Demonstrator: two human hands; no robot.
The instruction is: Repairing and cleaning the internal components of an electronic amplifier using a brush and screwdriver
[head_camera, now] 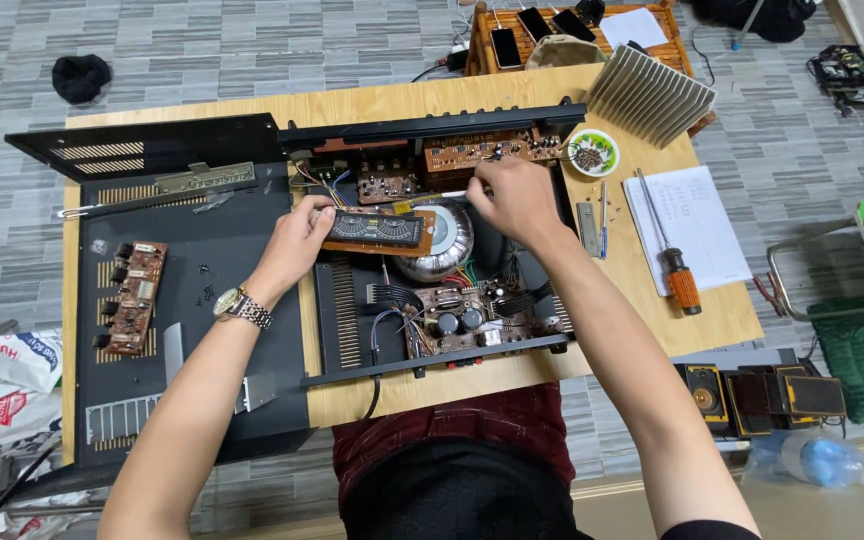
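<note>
Amplifier chassis point(432, 300) open on the wooden table point(512, 385), cover off; all positions below taken from the toroidal transformer point(440, 240) at its middle.

My left hand point(297, 240) pinches the left end of the display board point(377, 230), a long brown circuit board with a dark glass display, held tilted just above and left of the transformer. My right hand point(512, 198) is closed around a screwdriver point(442, 197) with a yellow handle, its shaft lying level just above the transformer toward the board. Whether the tip is seated on a screw I cannot tell.

Judgement: the step in hand is freeing or refitting the display board at the front-panel side. The next move calls for keeping the board steady and not straining the coloured wires point(327, 185) up and left of the transformer.

Surface: removed black cover point(192, 300) well left of the transformer, a loose brown circuit board point(134, 297) lying on it. Right of the transformer: a small dish of screws point(592, 153), a finned heatsink point(647, 100), a sheet of paper point(697, 225), an orange-handled screwdriver point(674, 258).

Room: grey plank-pattern floor point(252, 50); wooden tray with phones point(522, 30) beyond the table.
</note>
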